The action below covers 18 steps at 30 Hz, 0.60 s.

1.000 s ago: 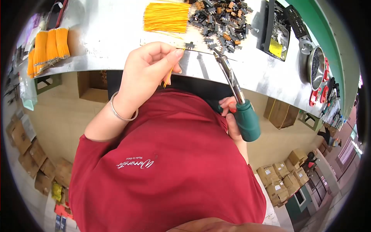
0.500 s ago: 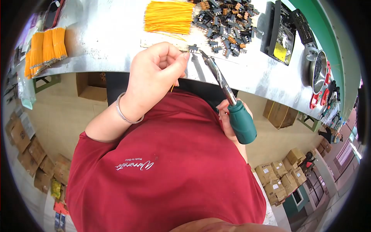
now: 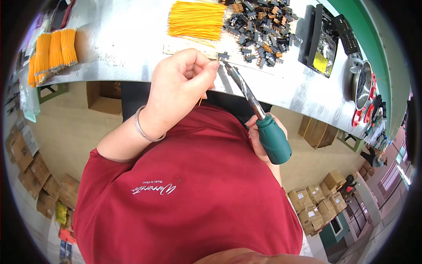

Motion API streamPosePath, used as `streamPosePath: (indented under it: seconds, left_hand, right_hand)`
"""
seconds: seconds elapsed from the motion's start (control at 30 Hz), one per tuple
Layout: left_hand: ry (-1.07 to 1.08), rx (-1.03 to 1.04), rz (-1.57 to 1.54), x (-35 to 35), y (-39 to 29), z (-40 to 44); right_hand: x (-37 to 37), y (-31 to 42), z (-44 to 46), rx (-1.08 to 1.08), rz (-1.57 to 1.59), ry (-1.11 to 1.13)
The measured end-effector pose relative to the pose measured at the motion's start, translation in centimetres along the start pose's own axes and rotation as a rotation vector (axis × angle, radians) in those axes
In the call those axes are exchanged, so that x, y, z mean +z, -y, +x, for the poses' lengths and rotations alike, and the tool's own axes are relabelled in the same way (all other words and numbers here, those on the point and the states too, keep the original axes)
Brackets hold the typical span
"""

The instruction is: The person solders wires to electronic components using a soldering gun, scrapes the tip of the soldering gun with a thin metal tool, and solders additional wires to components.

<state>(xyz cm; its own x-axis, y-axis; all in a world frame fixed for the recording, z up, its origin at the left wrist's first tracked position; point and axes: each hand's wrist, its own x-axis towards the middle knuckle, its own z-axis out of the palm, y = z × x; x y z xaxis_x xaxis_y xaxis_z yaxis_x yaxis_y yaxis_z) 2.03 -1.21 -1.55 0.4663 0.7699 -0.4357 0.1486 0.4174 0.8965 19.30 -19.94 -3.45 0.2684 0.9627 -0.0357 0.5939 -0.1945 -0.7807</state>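
My left hand [image 3: 182, 81] is closed, thumb and forefinger pinching a thin yellow-orange wire [image 3: 201, 101] whose tail hangs below the palm. Just beyond those fingertips, a small black switch [image 3: 223, 56] sits at the board's front edge. My right hand [image 3: 255, 136] is wrapped round the green handle of a soldering iron [image 3: 274, 138], partly hidden behind it. The iron slants up and left, its dark tip at the near side of the switch, close to my left fingertips. Whether tip, wire and terminal touch is too small to tell.
Behind my hands lie a stack of yellow wires [image 3: 195, 20] and a heap of black and brown switches [image 3: 263, 31]. Orange wire bundles [image 3: 55, 50] rest at left. A black tray [image 3: 323, 55] and a metal bowl [image 3: 363, 86] stand at right. The table edge [image 3: 307, 110] runs before me.
The soldering iron's tip has moved a little left, in to the near side of the switch by my left fingertips. My left hand keeps its pinch on the wire.
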Motion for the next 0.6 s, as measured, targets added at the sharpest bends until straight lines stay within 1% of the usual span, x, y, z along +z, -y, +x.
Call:
streamPosePath:
  seconds: [0.13,0.23,0.33,0.53,0.6]
  left_hand:
    - [-0.002,0.0,0.007,-0.01,0.03,0.0]
    - [0.0,0.004,0.007,-0.02,0.01,-0.04]
    - [0.005,0.004,0.009,-0.04,-0.06,-0.03]
    - [-0.002,0.001,0.023,0.03,-0.07,-0.02]
    - [-0.005,0.001,0.025,0.05,-0.06,-0.04]
  right_hand:
    - [-0.1,0.53,0.41,0.005,0.037,0.016]
    - [-0.14,0.5,0.38,0.004,0.007,0.025]
    - [-0.1,0.45,0.33,0.06,0.058,0.048]
    - [0.21,0.2,0.08,-0.101,-0.055,-0.072]
    - [0.2,0.25,-0.1,-0.004,0.043,-0.063]
